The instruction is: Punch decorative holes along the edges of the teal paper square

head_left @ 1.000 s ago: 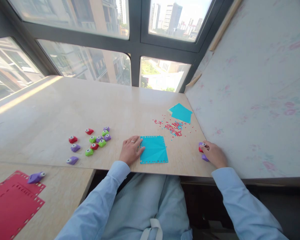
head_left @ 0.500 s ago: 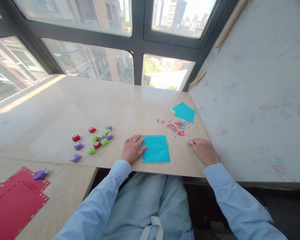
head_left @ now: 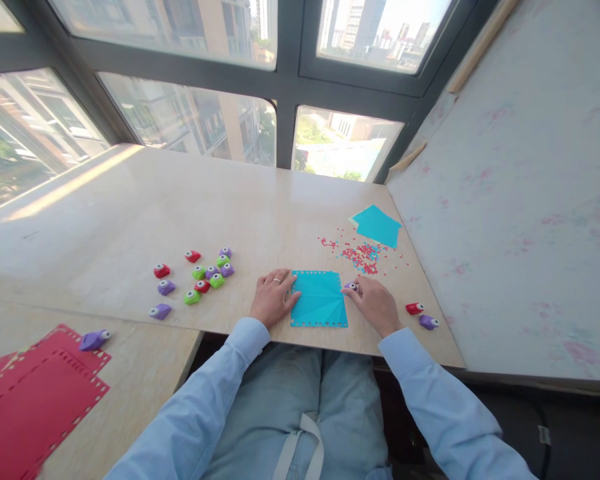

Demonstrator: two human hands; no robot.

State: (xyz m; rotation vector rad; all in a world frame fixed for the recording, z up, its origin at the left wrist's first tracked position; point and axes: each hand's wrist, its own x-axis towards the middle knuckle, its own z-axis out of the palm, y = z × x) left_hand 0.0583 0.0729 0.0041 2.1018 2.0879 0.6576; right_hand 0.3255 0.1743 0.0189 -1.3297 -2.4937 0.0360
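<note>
A square of blue paper lies on the tabletop in front of me, with crease lines fanning across it and small holes along its top and bottom edges. My left hand rests open, its fingers and thumb flat over the paper's left edge. At the right edge, my right hand is closed around a small purple craft punch. The punch sits against that edge; whether the paper is inside its slot I cannot tell. Fingers hide part of the punch.
Several red, green and purple punches stand to the left. A red punch and a purple one lie by the wall. Red and blue confetti is scattered near more blue paper. Red punched sheets lie lower left.
My right hand has moved left with the purple punch, from near the wall to the paper's right edge. Two punches by the wall now show. My left hand stays on the paper.
</note>
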